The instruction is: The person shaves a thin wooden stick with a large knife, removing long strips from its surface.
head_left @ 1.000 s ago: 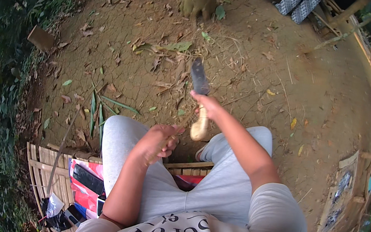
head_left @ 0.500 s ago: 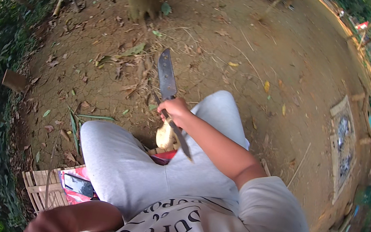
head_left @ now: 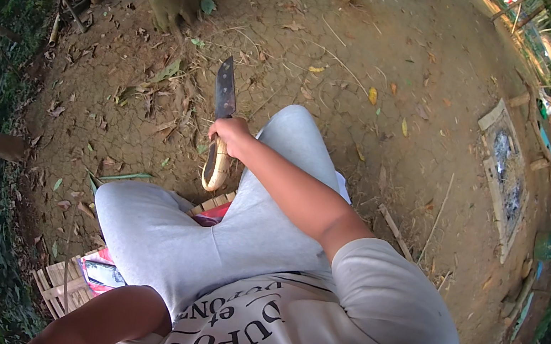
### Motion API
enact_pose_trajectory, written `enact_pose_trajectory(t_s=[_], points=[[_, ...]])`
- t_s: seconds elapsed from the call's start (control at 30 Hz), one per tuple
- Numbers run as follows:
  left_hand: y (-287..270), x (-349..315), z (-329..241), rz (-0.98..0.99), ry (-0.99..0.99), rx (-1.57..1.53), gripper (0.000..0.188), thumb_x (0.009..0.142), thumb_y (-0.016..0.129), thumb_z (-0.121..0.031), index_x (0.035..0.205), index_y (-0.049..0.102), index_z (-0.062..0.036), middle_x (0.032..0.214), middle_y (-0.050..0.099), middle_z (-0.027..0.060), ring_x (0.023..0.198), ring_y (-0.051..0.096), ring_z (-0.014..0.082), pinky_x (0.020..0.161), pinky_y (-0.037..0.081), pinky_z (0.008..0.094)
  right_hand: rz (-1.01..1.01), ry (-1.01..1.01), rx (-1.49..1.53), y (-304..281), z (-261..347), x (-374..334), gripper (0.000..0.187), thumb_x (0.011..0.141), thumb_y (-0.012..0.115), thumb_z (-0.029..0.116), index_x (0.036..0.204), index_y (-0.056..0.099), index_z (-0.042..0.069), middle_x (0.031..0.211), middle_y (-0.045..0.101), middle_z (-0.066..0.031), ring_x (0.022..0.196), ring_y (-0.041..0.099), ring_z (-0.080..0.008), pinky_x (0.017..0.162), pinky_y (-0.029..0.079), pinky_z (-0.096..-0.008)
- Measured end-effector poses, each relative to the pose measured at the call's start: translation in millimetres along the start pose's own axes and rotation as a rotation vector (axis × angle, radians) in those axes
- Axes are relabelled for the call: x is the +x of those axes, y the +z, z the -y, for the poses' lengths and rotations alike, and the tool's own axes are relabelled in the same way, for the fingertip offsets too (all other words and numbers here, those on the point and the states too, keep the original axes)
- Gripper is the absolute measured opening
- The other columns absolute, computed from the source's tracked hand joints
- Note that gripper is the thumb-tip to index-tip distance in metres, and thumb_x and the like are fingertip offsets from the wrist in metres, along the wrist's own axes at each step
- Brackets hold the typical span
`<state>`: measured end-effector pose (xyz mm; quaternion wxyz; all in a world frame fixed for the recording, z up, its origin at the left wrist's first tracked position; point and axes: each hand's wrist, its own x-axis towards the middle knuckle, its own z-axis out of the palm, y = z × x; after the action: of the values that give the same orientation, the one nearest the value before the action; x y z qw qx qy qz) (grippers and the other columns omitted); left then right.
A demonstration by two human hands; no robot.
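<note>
Out past the frame's lower left has gone the left hand, its grip impossible to tell, while left of centre the right hand (head_left: 229, 134) clenches 1 dark-bladed knife (head_left: 226, 88).

Shows dull, scuffed metal on the knife blade (head_left: 226, 89), a smooth wood-like finish on the handle (head_left: 220, 167), matt cloth on the trousers (head_left: 151, 231), gloss on the phone (head_left: 103, 274).

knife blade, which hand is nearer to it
Right. The right hand has its grip closed at the near end of the knife blade; the left hand is out of view, its forearm running off the lower edge.
</note>
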<state>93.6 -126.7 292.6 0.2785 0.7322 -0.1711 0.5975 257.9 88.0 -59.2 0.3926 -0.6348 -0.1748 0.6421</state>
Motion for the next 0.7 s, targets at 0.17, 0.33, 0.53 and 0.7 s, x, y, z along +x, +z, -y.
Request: enact_pose_trajectory(t_s=[0.17, 0.33, 0.53, 0.7], points=[[-22.4, -48.8, 11.9, -0.422, -0.256, -0.290, 0.026, 0.091, 0.063, -0.028, 0.098, 0.059, -0.0036, 0.085, 0.062, 0.0058, 0.071, 0.061, 0.0148, 0.053, 0.047, 0.0239, 0.024, 0.009, -0.005, -2.3, -5.0, 8.9, 0.011, 0.065, 0.065, -0.009, 0.073, 0.058, -0.006, 0.069, 0.059, -0.0180, 0.051, 0.059, -0.0305, 0.044, 0.050, -0.0451], [-41.3, -96.7, 72.2, -0.973, -0.834, 0.283, 0.016, 0.094, 0.061, -0.016, 0.096, 0.060, 0.0000, 0.099, 0.061, 0.0113, 0.083, 0.063, 0.0181, 0.048, 0.049, 0.0217, 0.130, 0.009, 0.005, -1.3, -14.6, 20.6, 0.008, 0.069, 0.062, -0.006, 0.064, 0.056, -0.002, 0.063, 0.056, -0.0136, 0.054, 0.056, -0.0243, 0.052, 0.047, -0.0372], [-41.4, -130.0, 83.6, -1.138, -1.003, -0.094, 0.015, 0.095, 0.061, -0.019, 0.094, 0.065, -0.0047, 0.092, 0.064, 0.0049, 0.080, 0.063, 0.0111, 0.051, 0.048, 0.0209, 0.167, -0.001, 0.003, -3.2, -16.3, 36.3, 0.010, 0.065, 0.066, -0.007, 0.068, 0.057, -0.002, 0.067, 0.057, -0.0119, 0.057, 0.057, -0.0221, 0.051, 0.045, -0.0358], [-46.9, -136.7, 79.6, -1.140, -1.006, -0.145, 0.015, 0.097, 0.059, -0.021, 0.098, 0.062, -0.0057, 0.091, 0.063, 0.0026, 0.079, 0.062, 0.0087, 0.050, 0.047, 0.0208, 0.211, -0.004, -0.051, -0.2, -3.8, 22.8, 0.006, 0.070, 0.062, -0.004, 0.070, 0.056, -0.003, 0.063, 0.058, -0.0130, 0.053, 0.057, -0.0230, 0.050, 0.047, -0.0355]])
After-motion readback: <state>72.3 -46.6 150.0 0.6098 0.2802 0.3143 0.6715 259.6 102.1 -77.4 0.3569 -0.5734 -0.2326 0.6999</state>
